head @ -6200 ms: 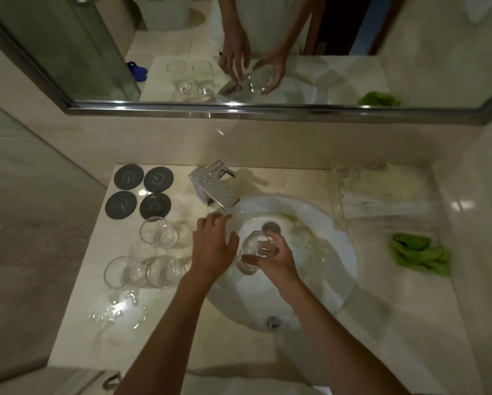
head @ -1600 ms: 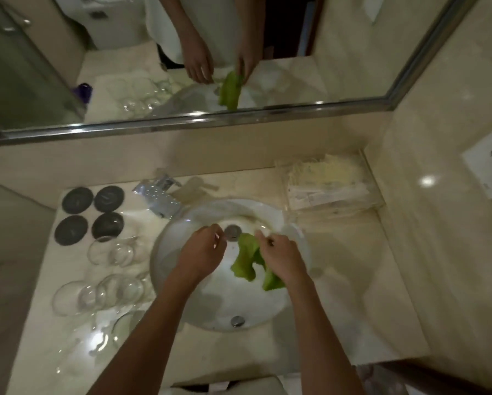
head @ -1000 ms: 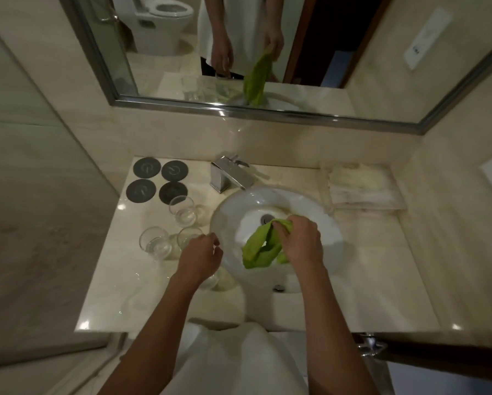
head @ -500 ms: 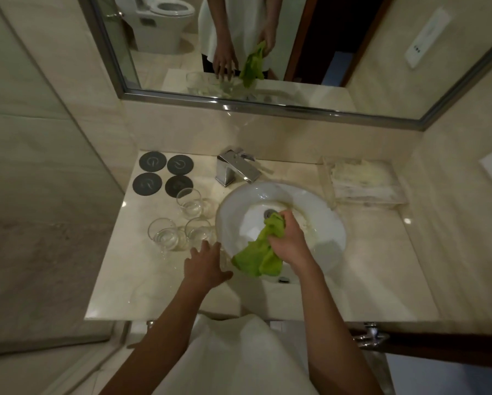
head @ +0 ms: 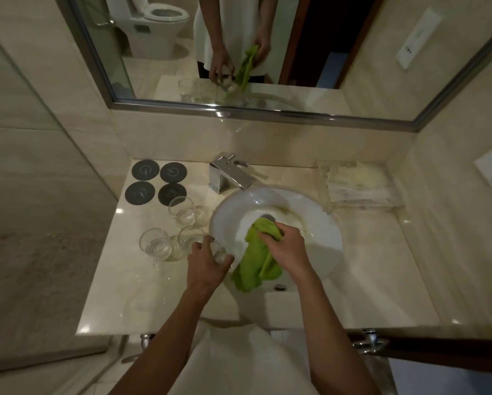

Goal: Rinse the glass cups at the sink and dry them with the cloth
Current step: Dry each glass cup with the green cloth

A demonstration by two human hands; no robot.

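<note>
My right hand [head: 286, 246] grips a green cloth [head: 256, 260] that hangs over the white sink basin [head: 310, 212]. My left hand [head: 207, 262] curls its fingers round a clear glass cup [head: 220, 252] at the basin's left rim; the hand hides most of that cup. Three more glass cups stand on the counter to the left: one at the back [head: 182, 210], one in the middle [head: 190, 236] and one at the far left [head: 155, 243].
A chrome tap [head: 229, 175] stands behind the basin. Several dark round coasters [head: 156, 182] lie at the counter's back left. A clear tray of packets [head: 358, 185] sits at the back right. Water drops lie on the counter [head: 142, 286]. A mirror hangs above.
My left hand has gone from lying flat by the basin to curling round a glass cup. My right hand still holds the cloth over the sink.
</note>
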